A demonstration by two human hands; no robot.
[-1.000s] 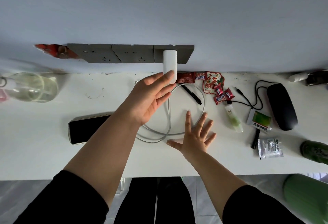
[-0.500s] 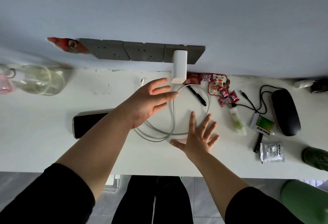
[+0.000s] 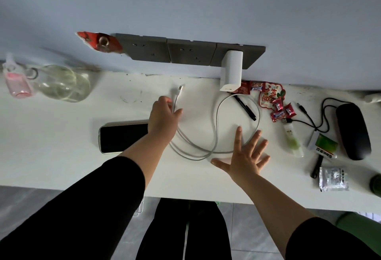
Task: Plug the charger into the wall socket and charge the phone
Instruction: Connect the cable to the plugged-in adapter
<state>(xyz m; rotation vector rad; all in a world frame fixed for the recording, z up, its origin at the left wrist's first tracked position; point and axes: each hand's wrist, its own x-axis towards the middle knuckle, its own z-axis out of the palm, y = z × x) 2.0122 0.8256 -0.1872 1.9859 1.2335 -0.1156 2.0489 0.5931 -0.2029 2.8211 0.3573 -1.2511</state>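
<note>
A white charger (image 3: 231, 70) sits plugged into the rightmost of three grey wall sockets (image 3: 189, 53). Its white cable (image 3: 216, 127) loops over the white desk (image 3: 61, 136). The cable's free connector end (image 3: 180, 89) points up and away from my left hand (image 3: 164, 120), whose fingers are closed around the cable just below it. A black-screened phone (image 3: 121, 137) lies flat to the left, partly under my left wrist. My right hand (image 3: 245, 156) rests flat on the desk with fingers spread, over the cable loop.
A glass jar (image 3: 61, 83) and a pink bottle (image 3: 16, 82) stand at the far left. On the right lie a black pen (image 3: 245, 108), red candy wrappers (image 3: 272, 96), a green tube (image 3: 293, 142), a black mouse (image 3: 352, 132) with its cable, and a foil packet (image 3: 333, 179).
My left hand drew back from the plugged-in charger, moved left and closed on the cable near its connector end. The right hand stayed flat on the desk.
</note>
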